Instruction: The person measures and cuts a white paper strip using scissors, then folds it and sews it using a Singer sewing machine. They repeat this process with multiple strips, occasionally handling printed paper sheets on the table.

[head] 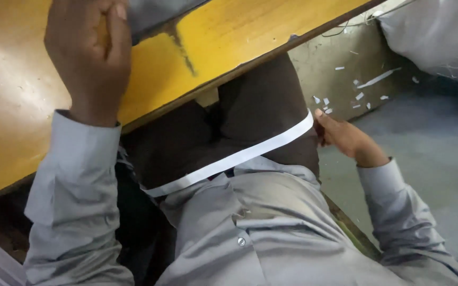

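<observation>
white strip lies slantwise across the seated person's lap, its upper end pinched in the right hand; left hand, farther off, rests fisted on the yellow table.

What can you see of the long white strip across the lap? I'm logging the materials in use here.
The long white strip is a narrow, flat band, seemingly of tape or fabric, plain and unmarked. It lies stretched diagonally over the dark brown trousers, from near the grey shirt's hem at lower left up to the right thigh. There the right hand touches its upper end with the fingertips; whether they pinch it cannot be told. Its lower end slips out of sight under the grey shirt.
</observation>
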